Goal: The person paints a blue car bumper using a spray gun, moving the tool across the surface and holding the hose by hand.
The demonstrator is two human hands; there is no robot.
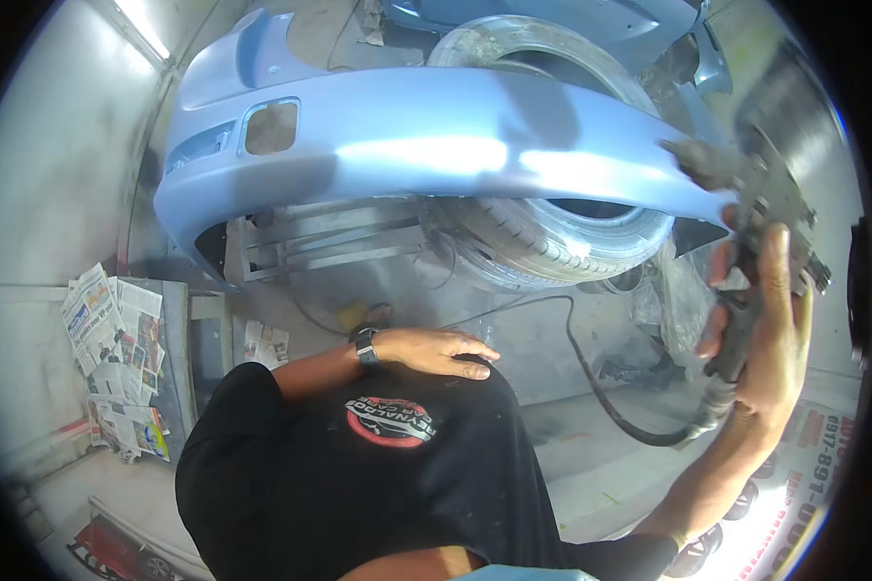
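Note:
Raised at the right, my right hand (773, 310) is closed around the grip of a dark, paint-stained spray gun (775, 198). The gun's nozzle faces left toward a light-blue car bumper (407, 131), near its right end and apart from it. A black air hose (606, 407) runs from the bottom of the grip and loops down to the floor. My left hand (441, 351), with a watch (366, 347) on its wrist, lies flat with fingers stretched against my black shirt. It holds nothing. Shaded patches lie across the bumper's blue surface.
The bumper lies over a stacked tyre (552, 242) and a metal frame stand (329, 237). More blue body parts (591, 15) are behind. Newspaper sheets (116, 344) cover a box-like stand at the left. Clear plastic sheeting (673, 300) hangs near the tyre, and the hose crosses the floor.

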